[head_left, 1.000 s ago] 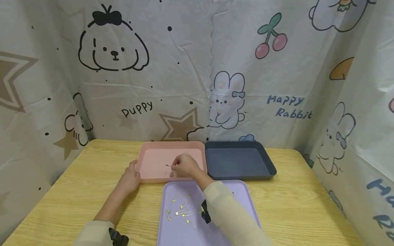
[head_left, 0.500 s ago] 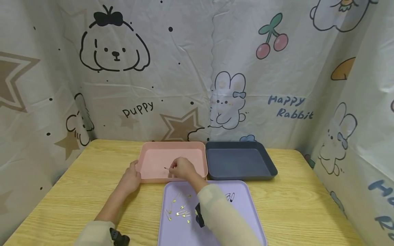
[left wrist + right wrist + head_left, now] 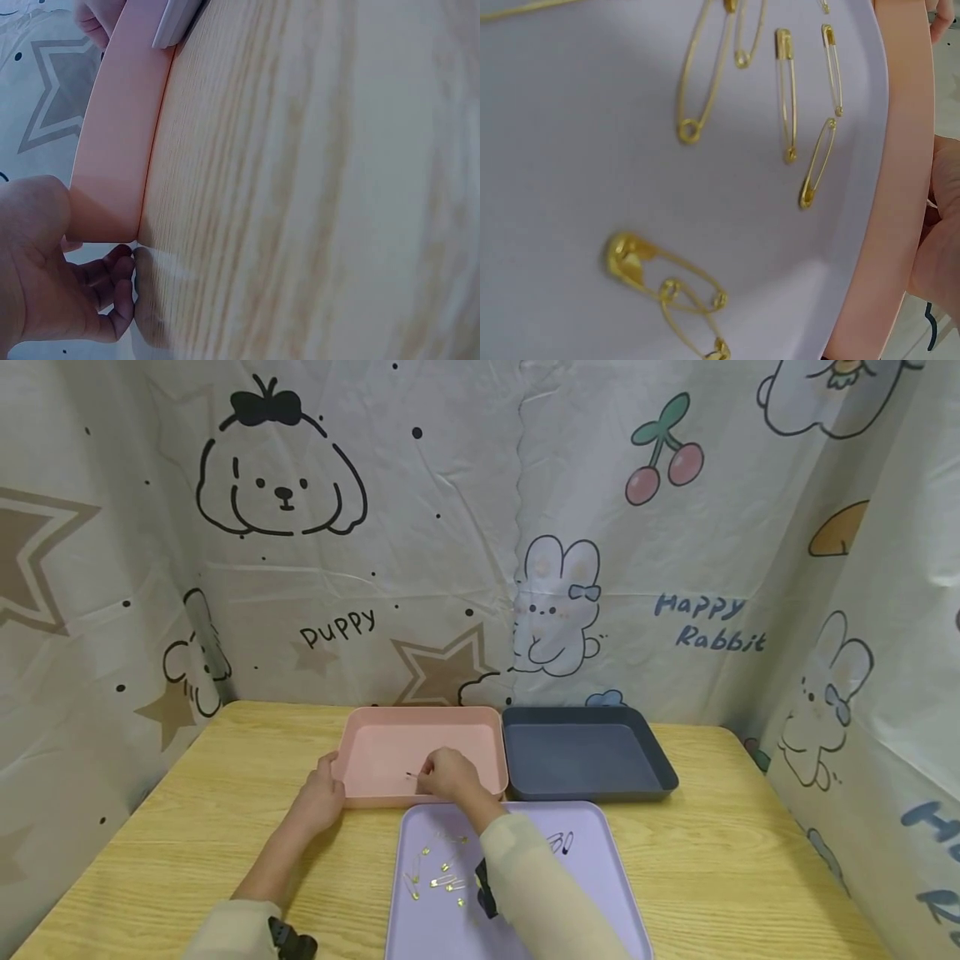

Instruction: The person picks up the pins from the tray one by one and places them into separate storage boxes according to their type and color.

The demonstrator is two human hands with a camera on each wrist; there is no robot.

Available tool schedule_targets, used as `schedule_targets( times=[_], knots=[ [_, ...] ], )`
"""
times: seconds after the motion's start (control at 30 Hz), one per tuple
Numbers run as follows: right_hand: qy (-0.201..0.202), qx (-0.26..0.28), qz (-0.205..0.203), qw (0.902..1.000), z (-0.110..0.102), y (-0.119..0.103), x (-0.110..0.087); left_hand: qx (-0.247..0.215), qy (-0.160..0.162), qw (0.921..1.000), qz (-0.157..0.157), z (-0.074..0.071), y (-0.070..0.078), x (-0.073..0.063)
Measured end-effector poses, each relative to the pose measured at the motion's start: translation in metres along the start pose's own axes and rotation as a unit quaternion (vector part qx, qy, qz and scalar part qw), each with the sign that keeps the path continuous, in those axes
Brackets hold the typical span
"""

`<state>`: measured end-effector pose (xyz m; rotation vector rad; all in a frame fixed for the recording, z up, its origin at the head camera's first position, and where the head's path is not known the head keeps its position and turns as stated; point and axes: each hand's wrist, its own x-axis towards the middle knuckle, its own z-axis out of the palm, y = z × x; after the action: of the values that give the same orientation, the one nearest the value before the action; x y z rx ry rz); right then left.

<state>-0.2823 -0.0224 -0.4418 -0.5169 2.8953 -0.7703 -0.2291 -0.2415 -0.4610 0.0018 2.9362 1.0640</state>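
My right hand (image 3: 452, 772) is over the pink tray (image 3: 375, 743), pinching a small dark-tipped safety pin (image 3: 411, 774) between thumb and fingers. The pin points left, and its other end is hidden by the fingertips. My left hand (image 3: 321, 797) holds the pink tray by its left side near the front corner. In the left wrist view, the fingers (image 3: 112, 289) bend at the tray's end wall. Several gold safety pins (image 3: 442, 882) lie on the lilac tray (image 3: 405, 935) in front. Black safety pins (image 3: 566, 842) lie on its right side, partly hidden by the right sleeve.
A dark blue tray (image 3: 585, 756) stands right beside the pink one. The lilac tray's far edge meets the fronts of both. All rest on a wooden table (image 3: 735, 860), with a printed cloth (image 3: 442, 568) hung behind and at the sides.
My right hand has shifted slightly left and nearer with the safety pin, lowering over the pink tray. The sleeve has moved left, uncovering the black pins. The left hand keeps its place.
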Motion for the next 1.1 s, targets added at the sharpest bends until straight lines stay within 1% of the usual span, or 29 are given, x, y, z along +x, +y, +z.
schedule_targets(
  times=[0.13,0.3,0.47,0.63,0.8,0.93,1.1],
  knots=[
    [0.006,-0.006,-0.001,1.0,0.001,0.0,0.0,0.006,0.007,1.0,0.002,0.0,-0.002,0.001],
    [0.013,0.007,0.0,0.9999,0.001,0.004,0.0,0.01,0.011,0.9999,0.004,0.002,-0.001,0.001],
    [0.012,0.008,0.002,0.9999,-0.004,0.007,0.001,0.007,0.003,1.0,0.0,0.001,0.001,0.0],
    [0.017,0.008,-0.005,0.9998,-0.013,0.01,0.001,-0.002,-0.008,0.9999,-0.008,-0.002,0.001,-0.001],
    [0.015,0.015,-0.009,0.9997,-0.02,0.014,-0.001,-0.001,-0.009,1.0,-0.004,-0.003,0.0,-0.001],
    [0.019,0.02,-0.023,0.9994,-0.026,0.016,-0.004,-0.005,-0.014,0.9999,-0.004,-0.002,-0.001,-0.001],
    [0.022,0.027,-0.054,0.9979,-0.035,0.019,-0.01,0.002,-0.011,0.9999,0.003,-0.001,0.001,0.0]
  ],
)
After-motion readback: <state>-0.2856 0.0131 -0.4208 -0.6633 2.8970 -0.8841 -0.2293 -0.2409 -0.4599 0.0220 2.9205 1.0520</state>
